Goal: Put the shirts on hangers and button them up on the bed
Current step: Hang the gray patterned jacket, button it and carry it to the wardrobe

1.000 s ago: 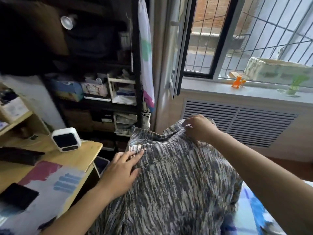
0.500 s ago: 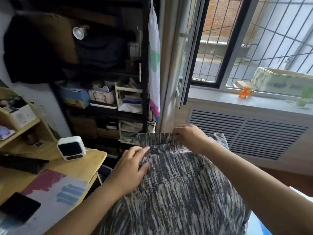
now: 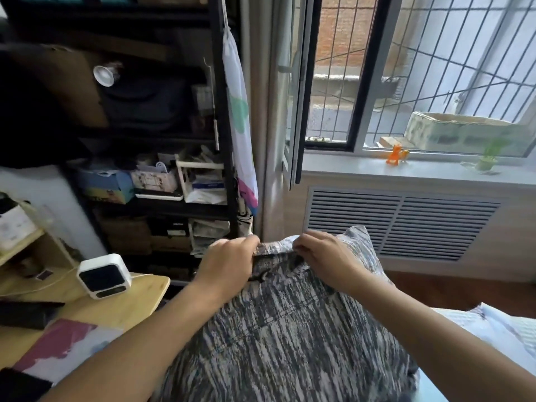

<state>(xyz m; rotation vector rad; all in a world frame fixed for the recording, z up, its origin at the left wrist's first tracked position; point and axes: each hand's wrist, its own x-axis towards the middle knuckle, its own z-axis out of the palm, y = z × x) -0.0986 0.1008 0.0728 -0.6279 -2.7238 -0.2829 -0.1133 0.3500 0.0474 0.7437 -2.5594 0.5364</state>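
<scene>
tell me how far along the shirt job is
Early. Nothing looks finished: no hanger shows and no buttoned front is visible. In hand: the left hand and right hand both have a grip on the top edge of the grey streaked shirt. Left: getting it on a hanger, buttoning it, laying it on the bed.

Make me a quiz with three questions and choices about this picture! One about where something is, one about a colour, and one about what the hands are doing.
1. Where does the small white cube-shaped gadget sit?
A. windowsill
B. wooden desk
C. floor

2. What colour is the little toy figure on the grey windowsill?
A. orange
B. purple
C. black

3. What are the left hand and right hand doing?
A. resting flat
B. waving
C. gripping the top edge of the grey-and-black streaked shirt

Answers: B, it stands on the desk corner; A, bright orange; C, both hands curl on the fabric.
</scene>
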